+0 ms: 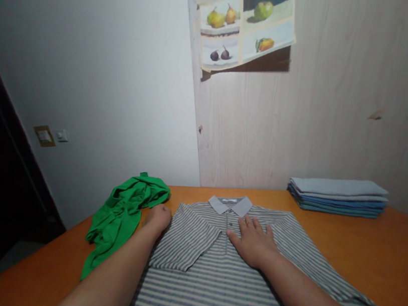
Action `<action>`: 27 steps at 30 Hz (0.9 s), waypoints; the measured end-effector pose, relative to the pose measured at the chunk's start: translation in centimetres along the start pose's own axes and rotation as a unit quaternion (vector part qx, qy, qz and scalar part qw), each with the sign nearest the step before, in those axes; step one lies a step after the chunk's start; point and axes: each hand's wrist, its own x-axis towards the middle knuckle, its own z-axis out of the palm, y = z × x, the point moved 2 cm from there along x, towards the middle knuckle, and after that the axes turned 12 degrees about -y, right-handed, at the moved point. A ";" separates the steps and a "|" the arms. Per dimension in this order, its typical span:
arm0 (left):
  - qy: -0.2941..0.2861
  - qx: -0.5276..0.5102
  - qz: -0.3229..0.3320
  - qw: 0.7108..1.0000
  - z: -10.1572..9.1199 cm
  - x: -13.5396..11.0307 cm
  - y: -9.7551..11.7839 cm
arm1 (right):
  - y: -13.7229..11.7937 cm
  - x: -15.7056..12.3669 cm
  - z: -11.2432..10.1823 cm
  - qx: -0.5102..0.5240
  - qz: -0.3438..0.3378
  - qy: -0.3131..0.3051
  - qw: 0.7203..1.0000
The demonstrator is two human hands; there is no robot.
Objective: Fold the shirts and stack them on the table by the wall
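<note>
A grey-and-white striped polo shirt lies front up, its plain grey collar toward the wall. The sleeve on the left is folded inward over the chest; the one on the right stretches out across the table. My left hand is closed at the shirt's left edge, beside the folded sleeve, with its fingertips partly hidden. Flat on the chest, just right of the button placket, rests my right hand with its fingers spread. A crumpled green garment lies left of my left hand.
The orange table runs up to the wall. At the back right sits a stack of folded grey and blue cloths. Fruit pictures hang on the wall, and switches are at the left.
</note>
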 end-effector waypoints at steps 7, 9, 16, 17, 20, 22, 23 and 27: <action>0.002 0.044 0.098 0.994 0.0 -0.3 1.4 | 0.1 0.1 0.1 0.003 0.001 -0.002 1.000; -0.019 0.063 0.148 0.987 0.6 -0.8 2.1 | 0.1 0.2 0.2 0.003 0.001 -0.003 1.000; -0.128 0.112 0.158 0.973 2.3 -0.9 2.2 | -0.1 -0.1 0.0 -0.001 0.002 -0.003 1.000; -0.133 0.116 0.154 0.972 2.1 -0.8 2.3 | -0.1 -0.2 0.0 -0.002 0.002 -0.004 1.000; -0.133 0.122 0.162 0.970 1.6 -1.2 3.1 | -0.1 -0.2 -0.1 -0.004 0.003 -0.003 1.000; -0.132 0.121 0.179 0.967 1.6 -2.2 3.9 | 0.0 -0.1 0.0 -0.005 0.002 -0.002 1.000; -0.133 0.120 0.188 0.966 1.6 -2.8 4.1 | 0.0 -0.1 0.0 -0.005 0.001 -0.003 1.000; -0.165 0.122 0.222 0.953 2.7 -5.5 4.3 | 0.0 0.0 0.0 -0.002 0.000 -0.007 1.000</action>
